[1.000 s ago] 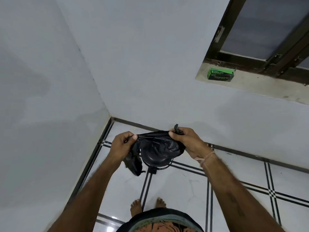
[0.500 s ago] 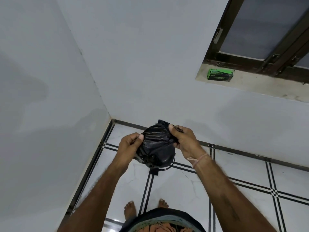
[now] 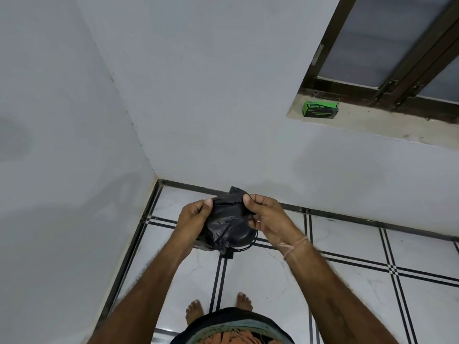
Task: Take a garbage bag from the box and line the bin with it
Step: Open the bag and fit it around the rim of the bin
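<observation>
A crumpled black garbage bag (image 3: pixel 224 217) hangs between my hands above the floor. My left hand (image 3: pixel 195 216) pinches its left edge, and my right hand (image 3: pixel 267 216) pinches its top right edge. Directly below the bag stands a small black bin (image 3: pixel 244 237); the bag and my hands hide most of it, leaving only its lower right rim and a pedal in sight. The green and black garbage bag box (image 3: pixel 320 109) lies on the window sill (image 3: pixel 387 125) at the upper right.
I stand barefoot in a room corner with white walls to the left and ahead. The floor (image 3: pixel 347 281) is white tile with black lines. A dark-framed window (image 3: pixel 397 45) sits above the sill.
My hands have drawn closer together, bunching the bag from a wide stretch into a tighter bundle. The view has tilted slightly.
</observation>
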`<control>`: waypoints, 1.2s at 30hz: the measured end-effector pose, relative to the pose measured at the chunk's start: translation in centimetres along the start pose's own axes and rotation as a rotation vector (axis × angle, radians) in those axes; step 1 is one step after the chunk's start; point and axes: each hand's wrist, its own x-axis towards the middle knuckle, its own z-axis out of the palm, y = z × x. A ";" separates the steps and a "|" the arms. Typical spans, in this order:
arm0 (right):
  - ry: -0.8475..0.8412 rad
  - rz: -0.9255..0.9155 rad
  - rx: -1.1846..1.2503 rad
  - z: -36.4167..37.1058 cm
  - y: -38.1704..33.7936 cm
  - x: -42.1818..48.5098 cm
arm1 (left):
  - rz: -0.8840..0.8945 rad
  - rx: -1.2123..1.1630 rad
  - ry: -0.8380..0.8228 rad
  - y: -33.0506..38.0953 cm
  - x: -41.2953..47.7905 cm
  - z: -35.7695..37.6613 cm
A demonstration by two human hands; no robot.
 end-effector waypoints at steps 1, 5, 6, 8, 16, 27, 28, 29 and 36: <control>0.004 -0.006 -0.007 0.2 0.2 -0.1 | 0.026 0.010 0.025 -0.2 0.0 -0.2; -0.008 -0.034 -0.005 1.2 0.8 -0.6 | 0.036 -0.037 -0.115 0.9 -0.1 0.0; -0.020 -0.035 0.003 1.5 0.8 -0.7 | 0.028 -0.053 -0.138 1.1 -0.1 0.2; -0.020 -0.031 0.008 2.0 0.7 -0.8 | -0.008 -0.108 -0.105 1.4 0.2 0.5; 0.028 -0.036 0.142 3.5 1.0 -0.7 | 0.244 0.124 0.150 0.4 -0.6 1.2; -0.012 -0.011 0.241 4.3 0.1 -0.8 | 0.055 -0.351 -0.047 1.3 -0.6 2.2; -0.015 -0.002 0.268 4.4 0.0 -0.7 | 0.032 -0.378 -0.047 1.4 -0.6 2.3; -0.024 0.004 0.298 4.4 0.0 -0.6 | 0.013 -0.407 -0.047 1.5 -0.5 2.4; -0.065 0.079 0.417 4.0 0.1 0.0 | 0.001 -0.445 -0.064 1.8 0.2 2.0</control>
